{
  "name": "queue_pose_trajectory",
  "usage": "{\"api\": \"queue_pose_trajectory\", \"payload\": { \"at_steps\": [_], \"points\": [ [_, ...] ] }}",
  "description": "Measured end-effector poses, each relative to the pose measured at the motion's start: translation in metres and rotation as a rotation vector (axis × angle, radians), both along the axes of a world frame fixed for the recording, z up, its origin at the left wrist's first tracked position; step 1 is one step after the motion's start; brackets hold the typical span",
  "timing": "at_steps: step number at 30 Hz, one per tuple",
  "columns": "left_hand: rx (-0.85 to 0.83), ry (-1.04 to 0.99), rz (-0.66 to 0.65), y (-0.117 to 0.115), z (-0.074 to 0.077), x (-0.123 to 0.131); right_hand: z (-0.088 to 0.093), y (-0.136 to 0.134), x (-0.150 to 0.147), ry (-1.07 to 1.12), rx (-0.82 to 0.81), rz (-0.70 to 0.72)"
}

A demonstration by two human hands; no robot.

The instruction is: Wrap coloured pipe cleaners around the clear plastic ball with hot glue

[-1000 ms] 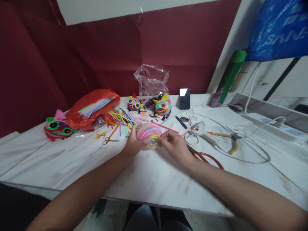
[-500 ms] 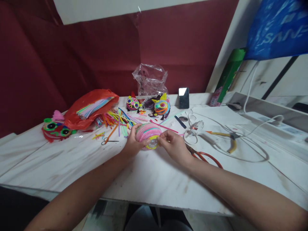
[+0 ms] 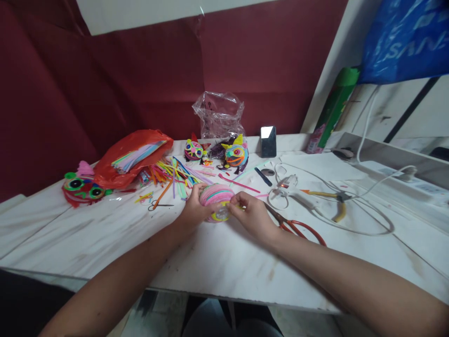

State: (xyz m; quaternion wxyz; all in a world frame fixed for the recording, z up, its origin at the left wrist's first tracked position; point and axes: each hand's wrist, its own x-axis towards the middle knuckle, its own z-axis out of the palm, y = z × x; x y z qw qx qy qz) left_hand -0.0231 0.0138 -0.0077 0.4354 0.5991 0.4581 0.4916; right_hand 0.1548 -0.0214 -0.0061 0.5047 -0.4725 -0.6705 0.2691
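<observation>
A round ball (image 3: pixel 218 193) wound with pink and multicoloured fuzzy strands rests low over the table, in front of me. My left hand (image 3: pixel 193 206) is wrapped round its left side, thumb across the front. Around a clear, pale round spot on the ball's front runs a yellow pipe cleaner (image 3: pixel 214 217). My right hand (image 3: pixel 253 214) pinches this yellow strand at the ball's right edge, with a bit of yellow showing between the fingers. The fingertips partly hide the strand's end. Orange-handled scissors (image 3: pixel 294 226) lie just right of my right hand.
Loose pipe cleaners (image 3: pixel 175 175) spill from a red plastic bag (image 3: pixel 133 140) on the left, near small scissors (image 3: pixel 159 205). Decorated animal heads (image 3: pixel 235 154) stand at the back beside a phone (image 3: pixel 268 142). To the right lie a corded white glue gun (image 3: pixel 300 200) and yellow-handled pliers (image 3: pixel 339 206).
The ball has turned slightly in my left hand, and a green-blue strand now shows on its top. My right fingers have shifted a little, with more yellow visible between them.
</observation>
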Motion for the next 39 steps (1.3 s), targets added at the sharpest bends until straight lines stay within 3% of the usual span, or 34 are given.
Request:
{"api": "queue_pose_trajectory", "payload": {
  "at_steps": [11, 24, 31, 39],
  "points": [
    [0.043, -0.127, -0.015, -0.001, 0.005, -0.001, -0.001, 0.000, 0.003, 0.055, -0.002, 0.036],
    [0.107, -0.076, -0.045, 0.006, -0.009, -0.003, 0.001, 0.000, 0.003, 0.038, 0.011, -0.016],
    [0.106, -0.079, -0.058, 0.003, -0.002, -0.002, 0.001, 0.000, 0.002, 0.020, 0.017, -0.010],
    [0.069, 0.066, 0.003, -0.006, 0.008, 0.000, 0.001, -0.002, 0.001, 0.002, 0.022, -0.007]
  ]
}}
